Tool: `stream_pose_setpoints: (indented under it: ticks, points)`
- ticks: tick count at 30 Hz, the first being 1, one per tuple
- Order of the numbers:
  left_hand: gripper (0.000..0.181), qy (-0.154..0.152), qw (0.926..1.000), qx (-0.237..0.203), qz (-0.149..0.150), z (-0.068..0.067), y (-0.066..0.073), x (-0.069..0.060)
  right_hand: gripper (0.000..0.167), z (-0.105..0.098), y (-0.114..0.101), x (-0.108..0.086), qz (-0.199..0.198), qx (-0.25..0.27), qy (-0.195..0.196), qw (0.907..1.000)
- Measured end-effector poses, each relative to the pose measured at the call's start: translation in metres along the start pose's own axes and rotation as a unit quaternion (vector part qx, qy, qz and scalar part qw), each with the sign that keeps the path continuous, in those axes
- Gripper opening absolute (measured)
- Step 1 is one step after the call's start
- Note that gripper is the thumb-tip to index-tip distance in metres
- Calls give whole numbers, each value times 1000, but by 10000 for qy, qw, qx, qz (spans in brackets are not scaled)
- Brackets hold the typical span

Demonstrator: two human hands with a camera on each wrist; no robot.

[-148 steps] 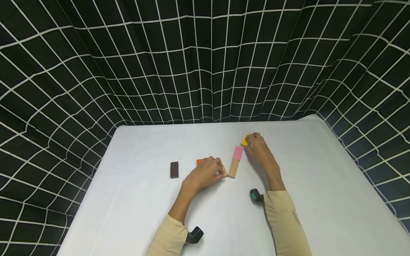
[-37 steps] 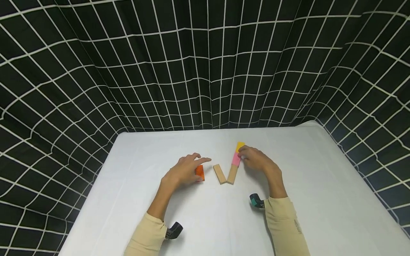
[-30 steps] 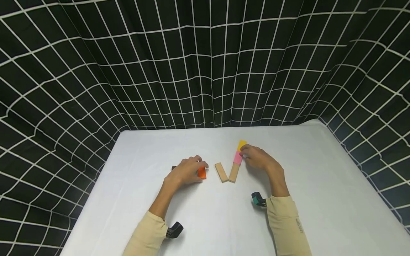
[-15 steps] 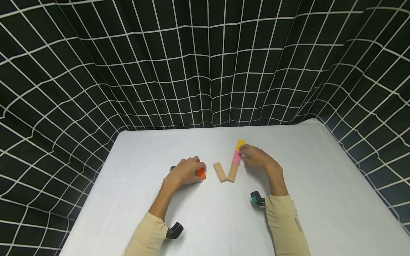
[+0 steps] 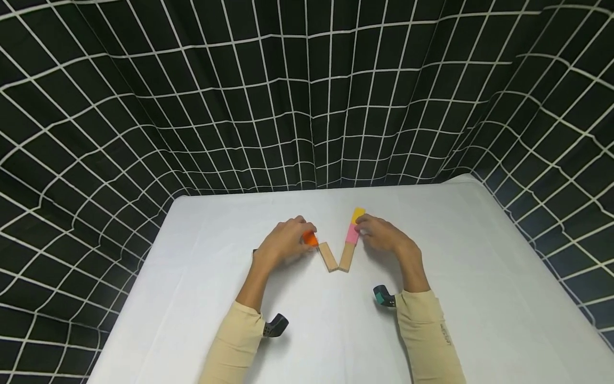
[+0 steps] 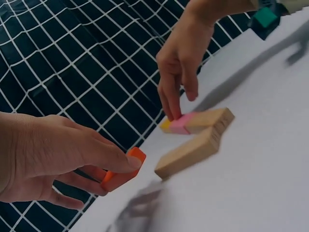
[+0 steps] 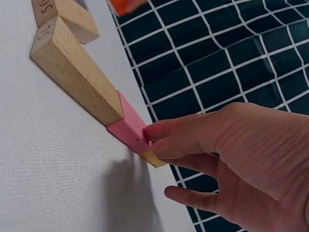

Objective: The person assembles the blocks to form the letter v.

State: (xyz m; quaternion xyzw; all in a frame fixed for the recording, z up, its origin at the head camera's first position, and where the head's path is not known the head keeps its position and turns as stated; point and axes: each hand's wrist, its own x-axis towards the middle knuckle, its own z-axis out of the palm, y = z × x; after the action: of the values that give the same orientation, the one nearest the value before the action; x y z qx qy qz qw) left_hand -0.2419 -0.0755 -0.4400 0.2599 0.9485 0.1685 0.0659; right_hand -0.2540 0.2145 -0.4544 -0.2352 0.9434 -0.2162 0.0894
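My left hand (image 5: 287,240) pinches an orange block (image 6: 126,170) between thumb and fingers. In the left wrist view the block is held off the table, near the top end of a plain wooden block (image 6: 188,153). A second plain wooden block (image 7: 77,72) meets the first at their lower ends, making a V. Beyond it in line lie a pink block (image 5: 352,233) and a yellow block (image 5: 358,214). My right hand (image 5: 382,234) rests its extended fingertips on the pink block near the yellow one; its thumb stands apart in the left wrist view.
A dark block (image 5: 254,253) shows only a corner behind the left hand. The white-covered table (image 5: 326,330) is bounded by black curtains (image 5: 307,106) with a white grid. A small dark device sits at each wrist.
The yellow block now lies in line beyond the pink one. My left hand took hold of the orange block, then carried it right and away, to the left wooden block's top end. My right hand stayed put lately.
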Motion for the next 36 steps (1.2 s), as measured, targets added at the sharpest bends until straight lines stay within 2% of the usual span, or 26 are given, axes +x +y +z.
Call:
stream_pose_setpoints:
  ticks: [4, 8, 13, 20, 25, 29, 31, 36]
  points:
    - [43, 12, 9999, 14, -113, -3, 0, 18, 31, -1, 0, 0, -17, 31, 1, 10000]
    - [45, 118, 9996, -153, -225, -3, -4, 32, 30, -1, -1, 2, 121, -4, -41, 9999]
    - [46, 189, 9986, -415, -259, 8, -12, 45, 29, 0, -3, 3, 250, -1, -124, 9996]
    - [40, 66, 9986, -407, -343, 26, -20, 51, 29, -1, -2, 5, 237, -1, -169, 9996]
    - [40, 149, 9972, -595, -438, 27, -20, 52, 28, -2, 0, 3, 310, -9, -146, 9994]
    - [39, 286, 9971, -557, -431, 30, -22, 54, 29, -3, 0, 2, 379, -30, -146, 9992]
    - [39, 255, 9974, -562, -369, 29, -22, 55, 30, -3, 0, 2, 427, -2, -154, 9990]
    - [38, 61, 9978, -576, -311, 25, -24, 53, 29, -3, 0, 2, 183, -6, -119, 9998]
